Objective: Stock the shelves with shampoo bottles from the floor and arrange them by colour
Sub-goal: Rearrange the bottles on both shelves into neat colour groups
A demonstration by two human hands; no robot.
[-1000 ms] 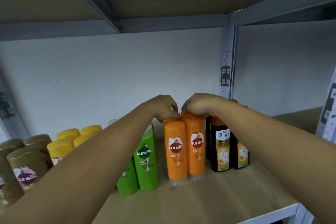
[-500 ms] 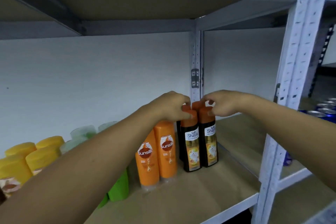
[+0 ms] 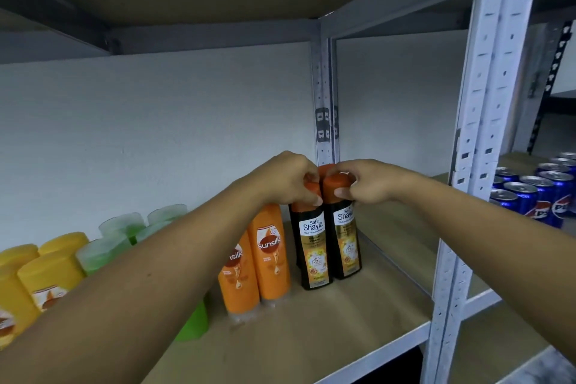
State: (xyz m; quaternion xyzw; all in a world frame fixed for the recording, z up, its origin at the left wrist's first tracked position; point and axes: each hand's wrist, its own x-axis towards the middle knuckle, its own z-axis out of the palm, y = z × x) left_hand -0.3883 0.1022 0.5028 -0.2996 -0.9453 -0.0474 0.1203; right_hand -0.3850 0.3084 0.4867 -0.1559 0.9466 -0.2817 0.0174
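Note:
Two black Shayla shampoo bottles with orange caps stand side by side on the wooden shelf. My left hand grips the cap of the left black bottle. My right hand pinches the cap of the right black bottle. More orange caps show behind them. Just left stand two orange Sunsilk bottles, upright and touching. Further left, partly hidden by my left forearm, are green bottles and yellow bottles.
A grey metal upright stands at the back behind the black bottles, and a front upright at the right. Blue drink cans fill the neighbouring shelf. An upper shelf hangs overhead. Bare shelf board lies right of the black bottles.
Both hands left the orange Sunsilk caps and moved right onto the black bottles' caps. The view has swung right, bringing the front upright and blue cans into sight.

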